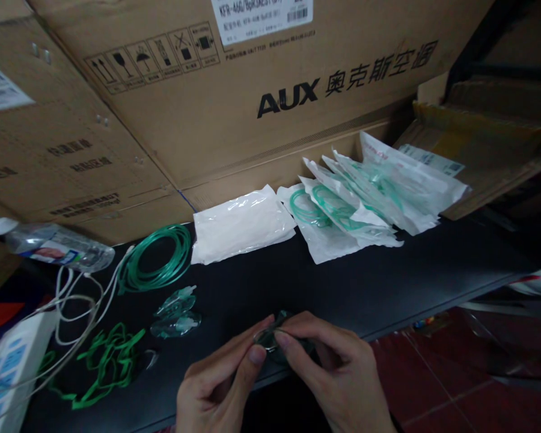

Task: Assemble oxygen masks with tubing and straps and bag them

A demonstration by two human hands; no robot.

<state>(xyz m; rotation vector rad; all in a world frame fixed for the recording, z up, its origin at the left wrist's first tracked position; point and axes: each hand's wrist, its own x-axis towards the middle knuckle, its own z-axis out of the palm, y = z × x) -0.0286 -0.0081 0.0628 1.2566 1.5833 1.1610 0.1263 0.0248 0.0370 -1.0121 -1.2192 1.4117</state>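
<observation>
Near the table's front edge, my left hand (223, 374) and my right hand (336, 367) meet over a clear green oxygen mask (277, 356). The fingers of each are pinched at its edge, where a thin shiny metal strip (267, 345) shows. Most of this mask is covered by my hands. To the left lie two more clear green masks (175, 322), close together. Further left is a loose heap of green elastic straps (112, 358). Behind the masks rests a coil of green tubing (155, 258).
Sealed pouches with green tubing (338, 210) lean at the back right, beside a flat white packet (241, 225). Large cardboard boxes (207, 120) wall off the back. On the left are a plastic bottle (63, 245), white cables (97, 300) and a power strip (15, 373).
</observation>
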